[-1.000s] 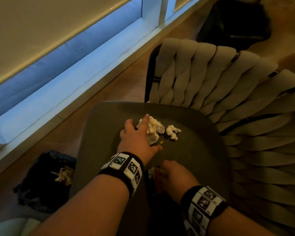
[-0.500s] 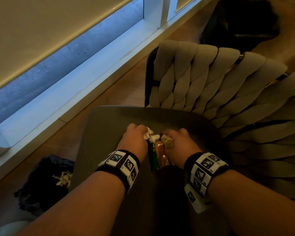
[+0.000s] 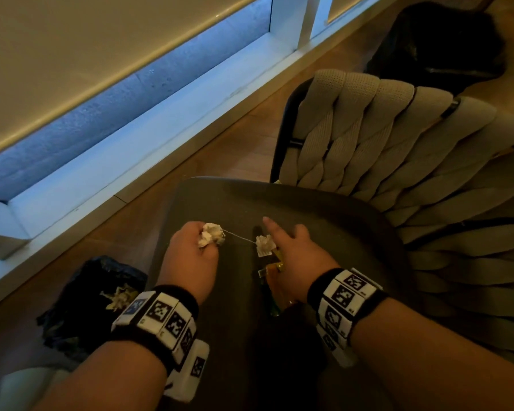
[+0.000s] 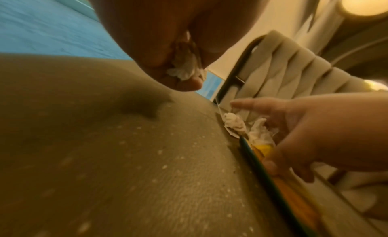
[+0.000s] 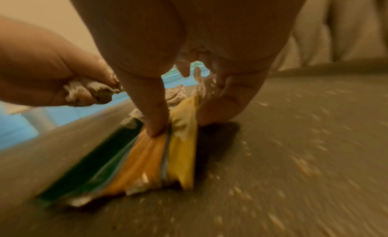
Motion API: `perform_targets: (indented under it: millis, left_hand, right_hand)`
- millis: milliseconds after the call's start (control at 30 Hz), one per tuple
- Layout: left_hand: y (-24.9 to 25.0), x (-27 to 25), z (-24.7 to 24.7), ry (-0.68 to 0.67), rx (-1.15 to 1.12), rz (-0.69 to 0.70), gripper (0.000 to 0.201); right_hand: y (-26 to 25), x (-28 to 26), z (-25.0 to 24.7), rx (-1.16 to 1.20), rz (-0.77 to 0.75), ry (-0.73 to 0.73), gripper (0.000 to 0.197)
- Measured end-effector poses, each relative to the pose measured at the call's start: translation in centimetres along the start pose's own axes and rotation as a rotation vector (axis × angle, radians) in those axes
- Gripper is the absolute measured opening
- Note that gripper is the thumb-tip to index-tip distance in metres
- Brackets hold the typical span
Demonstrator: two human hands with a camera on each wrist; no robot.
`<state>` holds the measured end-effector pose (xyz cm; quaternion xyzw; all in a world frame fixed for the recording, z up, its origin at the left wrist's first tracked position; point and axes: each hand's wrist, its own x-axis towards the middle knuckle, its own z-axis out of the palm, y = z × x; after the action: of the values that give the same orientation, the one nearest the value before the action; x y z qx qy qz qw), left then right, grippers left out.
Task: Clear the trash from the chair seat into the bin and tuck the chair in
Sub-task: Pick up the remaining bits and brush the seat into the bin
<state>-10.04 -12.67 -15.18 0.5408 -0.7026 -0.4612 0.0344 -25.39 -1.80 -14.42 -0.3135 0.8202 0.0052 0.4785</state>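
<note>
Both fists full: your left hand (image 3: 195, 253) grips white crumpled tissue (image 3: 210, 235), your right hand (image 3: 291, 256) pinches yellow-orange wrappers (image 5: 168, 151); black-lined bin (image 3: 83, 304) sits left, nearer your left.

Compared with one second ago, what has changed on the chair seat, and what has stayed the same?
The left hand has closed round the big tissue wad and drawn it left. The right hand moved forward from the seat's near edge; it now holds the wrappers and a small tissue wad. A thin string now stretches between the wads. The seat, the chair back and the bin stayed put.
</note>
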Motion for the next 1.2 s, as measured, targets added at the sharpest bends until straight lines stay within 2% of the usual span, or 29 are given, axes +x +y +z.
perform_targets:
  millis: [167, 233, 333, 367, 433, 500, 600, 733, 800, 900, 1033, 1100, 1200]
  left_hand:
    - [-0.4, -1.2, -0.3, -0.103, -0.076, -0.037, 0.016]
    - [-0.4, -1.3, -0.4, -0.106, -0.108, -0.044, 0.015]
    - [-0.5, -1.3, -0.7, -0.077, -0.157, -0.052, 0.014]
    - [-0.6, -1.3, -0.8, -0.073, -0.169, -0.053, 0.014]
    - [-0.8, -1.4, -1.0, -0.088, -0.172, -0.055, 0.014]
    - [-1.0, -1.5, -1.3, -0.101, -0.175, -0.058, 0.013]
    - [-1.5, -1.8, -2.4, -0.076, -0.217, -0.073, 0.014]
    - [-3.4, -2.1, -5.1, 0.033, -0.319, -0.181, 0.017]
    - [-5.3, -2.2, -7.3, 0.119, -0.366, -0.249, 0.019]
    - [-8.7, -2.4, -10.9, 0.224, -0.431, -0.383, 0.012]
    - [-14.8, -1.6, -13.5, 0.330, -0.367, -0.570, 0.006]
    - [-17.9, -0.8, -13.8, 0.330, -0.332, -0.670, 0.011]
    - [-21.4, 0.5, -14.1, 0.339, -0.403, -0.800, 0.028]
  right_hand:
    - [-0.9, 0.2, 0.9, -0.091, -0.060, 0.025, 0.050]
    - [-1.0, 0.1, 1.2, -0.142, -0.040, -0.014, 0.041]
    - [-1.1, -0.4, 1.2, -0.188, 0.029, -0.117, 0.042]
    - [-1.0, -0.5, 1.1, -0.170, 0.041, -0.130, 0.040]
    - [-0.5, -1.1, 1.4, -0.069, 0.024, -0.087, 0.023]
    - [0.1, -1.7, 2.1, 0.171, -0.013, 0.016, 0.010]
    - [-0.7, -2.8, 2.7, 0.482, -0.056, 0.091, 0.009]
    - [-4.3, -3.0, 3.5, 0.623, -0.151, 0.031, 0.004]
    - [-6.5, -2.8, 4.5, 0.648, -0.170, -0.025, 0.005]
    - [-10.5, -2.6, 6.6, 0.649, -0.205, -0.117, 0.006]
    - [-16.1, -2.1, 10.7, 0.616, -0.230, -0.197, 0.003]
    - [-18.4, -1.4, 12.8, 0.571, -0.230, -0.209, 0.003]
    - [-21.2, 0.0, 15.1, 0.519, -0.176, -0.228, 0.008]
